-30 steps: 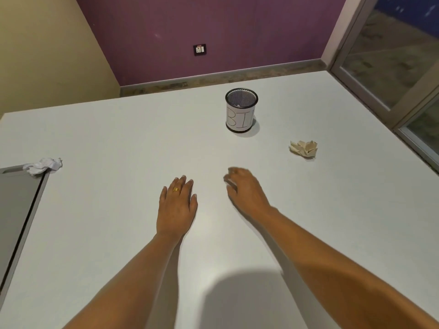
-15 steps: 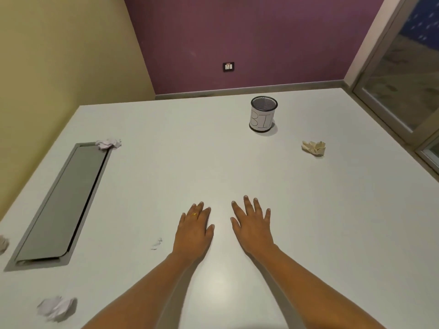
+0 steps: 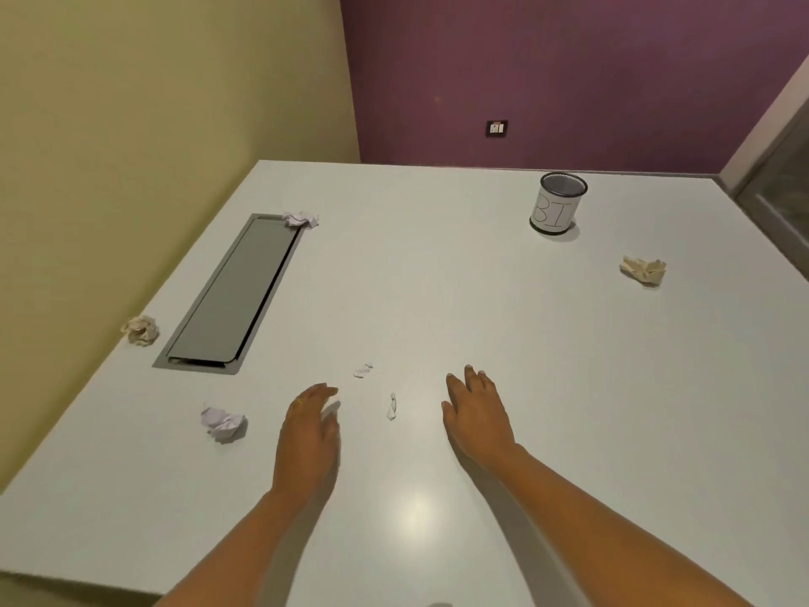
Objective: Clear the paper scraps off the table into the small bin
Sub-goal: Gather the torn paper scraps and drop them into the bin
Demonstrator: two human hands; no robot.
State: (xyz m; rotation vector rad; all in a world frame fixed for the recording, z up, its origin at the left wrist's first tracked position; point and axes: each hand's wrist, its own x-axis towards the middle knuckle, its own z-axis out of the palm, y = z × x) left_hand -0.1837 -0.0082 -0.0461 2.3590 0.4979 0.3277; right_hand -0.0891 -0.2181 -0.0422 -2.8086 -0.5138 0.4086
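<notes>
While both of my hands hover empty over the table [image 3: 437, 300], the left hand [image 3: 306, 435] loosely curled and the right hand [image 3: 475, 416] spread, a small twisted scrap [image 3: 392, 407] lies between them. Farther off I see the white crumpled ball [image 3: 223, 423], then the small bin [image 3: 555, 209] upright at the far right.
</notes>
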